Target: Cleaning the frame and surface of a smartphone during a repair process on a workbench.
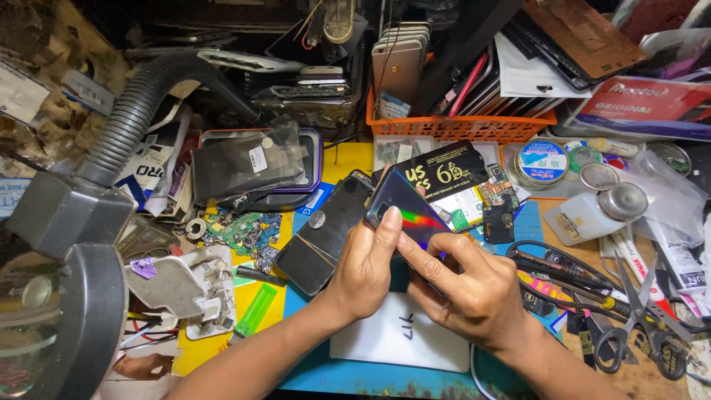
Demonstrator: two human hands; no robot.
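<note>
Both my hands hold a dark phone (412,209) with a glossy, rainbow-sheened back, tilted up above the blue mat (318,370). My left hand (364,268) grips its lower left edge, thumb lying on the back. My right hand (468,287) pinches the right edge, index finger pressed along the side. A second black phone (326,231) with a coin-like disc on it lies just left of my left hand. A white rectangular box (400,341) sits under my wrists.
A grey hose and lamp head (81,185) stand at left. Circuit boards (244,230) and a green lighter (256,311) lie on the yellow surface. An orange basket (459,127) of phones is behind. Scissors (637,326), tweezers, tins and a white bottle (592,211) crowd the right.
</note>
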